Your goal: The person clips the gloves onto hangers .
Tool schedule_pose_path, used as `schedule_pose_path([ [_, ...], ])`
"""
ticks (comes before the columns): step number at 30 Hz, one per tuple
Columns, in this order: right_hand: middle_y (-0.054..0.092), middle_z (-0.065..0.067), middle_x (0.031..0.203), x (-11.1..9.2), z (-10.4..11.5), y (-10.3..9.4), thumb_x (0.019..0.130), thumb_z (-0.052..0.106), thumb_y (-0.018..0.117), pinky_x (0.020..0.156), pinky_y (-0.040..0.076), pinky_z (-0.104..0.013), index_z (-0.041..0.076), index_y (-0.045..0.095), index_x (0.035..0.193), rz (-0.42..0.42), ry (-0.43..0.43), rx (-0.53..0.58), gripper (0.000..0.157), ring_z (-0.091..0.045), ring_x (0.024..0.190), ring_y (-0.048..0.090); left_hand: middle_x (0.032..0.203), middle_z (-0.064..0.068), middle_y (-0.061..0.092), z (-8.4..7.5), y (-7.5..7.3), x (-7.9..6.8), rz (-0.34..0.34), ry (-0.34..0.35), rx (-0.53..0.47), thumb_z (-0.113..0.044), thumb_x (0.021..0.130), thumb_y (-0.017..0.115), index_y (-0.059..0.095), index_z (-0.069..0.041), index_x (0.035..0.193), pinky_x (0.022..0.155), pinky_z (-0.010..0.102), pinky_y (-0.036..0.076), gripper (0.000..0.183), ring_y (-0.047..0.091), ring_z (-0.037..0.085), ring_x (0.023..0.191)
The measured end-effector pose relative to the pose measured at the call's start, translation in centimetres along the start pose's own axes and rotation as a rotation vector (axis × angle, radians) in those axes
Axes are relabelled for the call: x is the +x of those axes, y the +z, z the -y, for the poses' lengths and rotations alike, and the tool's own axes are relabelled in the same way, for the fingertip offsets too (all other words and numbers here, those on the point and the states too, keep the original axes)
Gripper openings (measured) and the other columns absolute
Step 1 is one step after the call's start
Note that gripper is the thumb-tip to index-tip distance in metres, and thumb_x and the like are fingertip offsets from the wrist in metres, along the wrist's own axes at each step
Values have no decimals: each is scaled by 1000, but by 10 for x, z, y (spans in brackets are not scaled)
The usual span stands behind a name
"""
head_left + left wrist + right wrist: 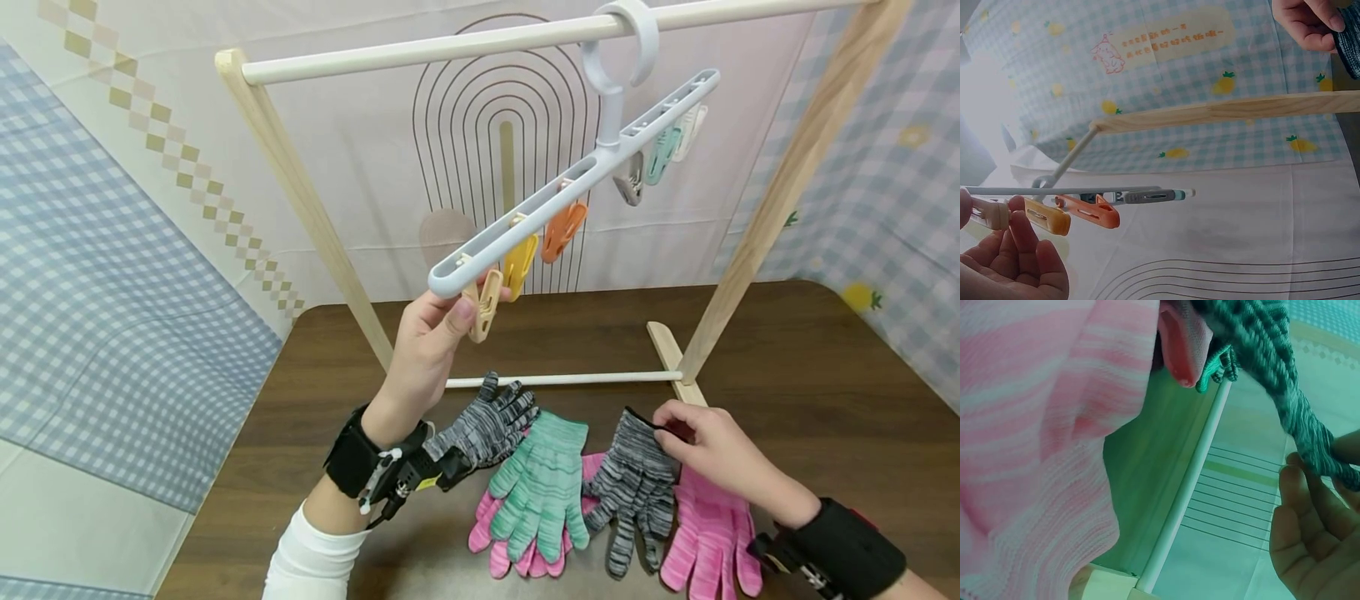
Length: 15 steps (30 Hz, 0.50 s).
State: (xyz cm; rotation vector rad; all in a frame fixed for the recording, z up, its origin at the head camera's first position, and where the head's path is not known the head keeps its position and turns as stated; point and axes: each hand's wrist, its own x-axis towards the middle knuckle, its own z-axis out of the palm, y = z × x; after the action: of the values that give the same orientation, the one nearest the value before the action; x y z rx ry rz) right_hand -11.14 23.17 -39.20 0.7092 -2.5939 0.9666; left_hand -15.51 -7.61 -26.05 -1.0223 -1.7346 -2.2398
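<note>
My left hand [423, 358] pinches the beige clothespin [488, 307] that hangs at the near left end of a pale blue clip hanger [540, 204]. Thumb and forefinger press on its sides, as the left wrist view also shows. Lower right, my right hand [720, 450] pinches the cuff of a dark grey striped knit glove [636, 479]. In the right wrist view that cuff is lifted between thumb and fingers, while the glove's fingers hang down toward the table. Yellow [521, 265] and orange clothespins [564, 232] hang beside the beige one.
A wooden stand with a white rail [442, 52] carries the hanger by its hook. Grey and green clothespins [663, 156] hang at its far end. On the table lie a green glove [542, 483], pink gloves [708, 529] and another grey glove [487, 427], partly behind my left wrist.
</note>
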Motion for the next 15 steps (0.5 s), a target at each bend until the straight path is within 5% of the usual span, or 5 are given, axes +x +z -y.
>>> schedule_pose_path([
  [15, 64, -2, 78, 6, 14, -4, 78, 1, 65, 47, 37, -23, 12, 63, 91, -187, 53, -5, 17, -3, 56, 43, 100, 0, 61, 0, 0, 0, -10, -1, 9, -45, 83, 56, 43, 9, 123, 85, 31, 39, 69, 51, 28, 106],
])
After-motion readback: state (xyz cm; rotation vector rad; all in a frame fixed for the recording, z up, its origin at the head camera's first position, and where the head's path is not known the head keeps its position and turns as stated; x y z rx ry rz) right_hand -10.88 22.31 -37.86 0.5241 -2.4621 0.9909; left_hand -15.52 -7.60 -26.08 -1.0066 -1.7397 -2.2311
